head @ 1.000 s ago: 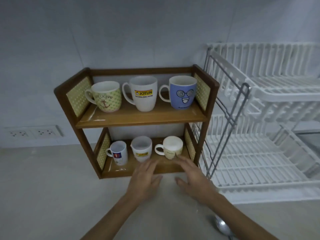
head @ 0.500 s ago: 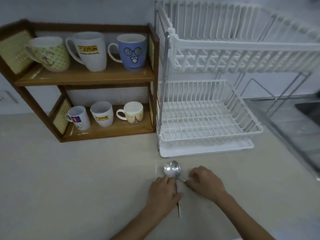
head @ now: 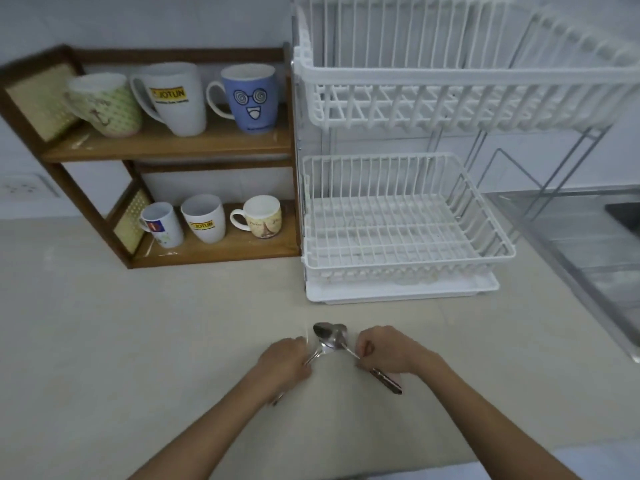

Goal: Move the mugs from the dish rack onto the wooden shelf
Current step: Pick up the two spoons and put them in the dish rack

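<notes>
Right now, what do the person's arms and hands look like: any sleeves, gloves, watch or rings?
Both forearms are bare as far as the frame shows: no sleeves. The left hand and right hand are ungloved; no watch, bracelet or ring is visible.

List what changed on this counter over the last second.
Both hands left the wooden shelf and came down to the counter. The left hand and right hand each took hold of a metal spoon, splaying the handles apart. Six mugs and empty white dish rack unchanged.
</notes>
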